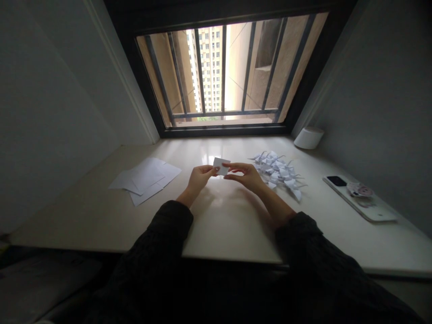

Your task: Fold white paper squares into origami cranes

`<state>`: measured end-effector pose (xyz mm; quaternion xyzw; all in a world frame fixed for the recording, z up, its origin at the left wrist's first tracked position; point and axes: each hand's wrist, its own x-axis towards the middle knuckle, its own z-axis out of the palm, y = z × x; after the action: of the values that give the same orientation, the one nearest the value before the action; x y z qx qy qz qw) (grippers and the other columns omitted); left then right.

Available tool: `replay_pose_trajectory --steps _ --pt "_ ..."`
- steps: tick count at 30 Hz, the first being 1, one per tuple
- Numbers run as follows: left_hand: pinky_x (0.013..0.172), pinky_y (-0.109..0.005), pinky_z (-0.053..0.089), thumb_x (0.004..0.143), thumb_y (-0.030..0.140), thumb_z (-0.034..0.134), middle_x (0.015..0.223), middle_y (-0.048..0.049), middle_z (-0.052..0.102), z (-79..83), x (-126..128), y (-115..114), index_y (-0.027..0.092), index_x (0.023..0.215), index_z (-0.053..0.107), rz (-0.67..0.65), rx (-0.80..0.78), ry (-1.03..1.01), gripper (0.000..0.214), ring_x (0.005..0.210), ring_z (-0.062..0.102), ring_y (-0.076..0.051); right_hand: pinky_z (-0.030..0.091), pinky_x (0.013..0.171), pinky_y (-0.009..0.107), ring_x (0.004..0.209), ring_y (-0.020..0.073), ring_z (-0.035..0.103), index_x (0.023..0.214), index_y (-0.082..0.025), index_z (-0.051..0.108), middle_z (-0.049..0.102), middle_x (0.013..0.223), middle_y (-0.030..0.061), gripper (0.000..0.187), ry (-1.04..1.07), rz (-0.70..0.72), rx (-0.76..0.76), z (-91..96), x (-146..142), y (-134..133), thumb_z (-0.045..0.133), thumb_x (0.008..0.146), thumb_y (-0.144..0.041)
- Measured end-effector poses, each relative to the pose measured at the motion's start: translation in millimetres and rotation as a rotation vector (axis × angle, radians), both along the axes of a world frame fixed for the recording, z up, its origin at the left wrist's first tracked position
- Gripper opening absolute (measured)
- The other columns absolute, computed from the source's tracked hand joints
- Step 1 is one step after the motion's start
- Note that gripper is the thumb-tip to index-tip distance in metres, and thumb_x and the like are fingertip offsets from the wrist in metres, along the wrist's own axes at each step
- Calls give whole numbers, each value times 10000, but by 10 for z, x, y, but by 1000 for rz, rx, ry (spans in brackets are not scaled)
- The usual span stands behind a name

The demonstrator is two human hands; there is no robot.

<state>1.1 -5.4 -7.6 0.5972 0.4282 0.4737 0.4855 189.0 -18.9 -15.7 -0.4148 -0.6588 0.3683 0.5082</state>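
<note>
A small folded piece of white paper (221, 164) is held up above the white sill, between both hands. My left hand (200, 179) pinches its left edge, thumb and fingers pressed together. From the other side, my right hand (245, 176) has fingertips on the paper's right edge, with the thumb lower at its bottom corner. Just beyond my right hand lies a heap of folded white paper cranes (275, 167), several of them overlapping. Loose sheets of white paper (148, 175) are spread in an overlapping stack to the left.
A white phone (374, 208) with a round pig-like grip lies at the right. Behind it, a white rounded device (308, 137) stands by the wall. The barred window (224, 76) closes off the back, and the sill's front edge (232, 260) runs beneath my forearms.
</note>
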Motion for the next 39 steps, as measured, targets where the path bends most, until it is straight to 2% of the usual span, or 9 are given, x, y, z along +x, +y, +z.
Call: replay_pose_trajectory --steps 6,11,15,18,24,30,33,36,39 --pt "764 -348 498 641 467 746 770 -77 727 9 19 -17 165 805 753 29 -25 -15 344 725 661 -203 521 807 378 812 201 670 1037 -249 708 729 897 47 447 3 15 31 -15 -8 7 775 622 -400" --pt "785 -348 495 633 473 748 769 -78 727 6 36 -20 153 818 751 -10 -39 -36 370 727 657 -194 523 760 349 785 190 659 985 -243 722 728 893 47 360 -21 10 45 -7 -18 4 720 685 -443" --pt "784 -338 478 621 498 745 761 -74 722 -5 41 -17 149 804 747 -72 -68 -48 394 717 645 -184 500 702 314 773 189 651 814 -250 745 731 826 31 215 -3 -91 101 -21 -67 -21 691 722 -437" --pt "795 -334 445 639 504 731 754 -69 716 -7 47 -20 155 793 739 -80 -161 -58 381 723 639 -178 475 654 293 717 172 628 711 -252 739 710 738 12 158 18 -182 181 -23 -113 -56 691 729 -401" --pt "753 -314 405 659 467 718 748 -58 706 7 101 -46 169 747 717 -6 -290 -126 310 747 640 -184 449 637 283 672 154 587 690 -234 730 681 708 10 156 65 -296 241 -8 -197 -111 680 738 -373" --pt "725 -300 427 673 486 707 704 -59 694 -16 117 -29 156 715 714 45 -168 -84 332 706 647 -181 423 621 279 615 143 547 610 -196 690 637 634 8 287 132 -394 146 -27 -256 -117 677 721 -461" --pt "699 -290 458 707 496 682 752 -54 709 4 106 -46 178 951 709 45 -103 -119 402 719 666 -183 415 611 273 615 144 548 616 -190 691 630 623 6 307 188 -440 98 -16 -246 -126 683 708 -483" --pt "706 -296 489 706 456 707 789 -44 724 47 117 -108 223 1244 564 17 8 -146 603 744 682 -187 424 626 271 637 149 563 645 -190 706 642 635 6 306 236 -472 76 2 -239 -139 682 704 -490" --pt "693 -293 506 679 409 742 842 -57 730 56 146 -157 212 1174 610 33 154 -136 549 737 680 -179 441 643 276 639 155 582 682 -191 726 658 633 7 295 294 -459 51 14 -258 -150 683 702 -483"
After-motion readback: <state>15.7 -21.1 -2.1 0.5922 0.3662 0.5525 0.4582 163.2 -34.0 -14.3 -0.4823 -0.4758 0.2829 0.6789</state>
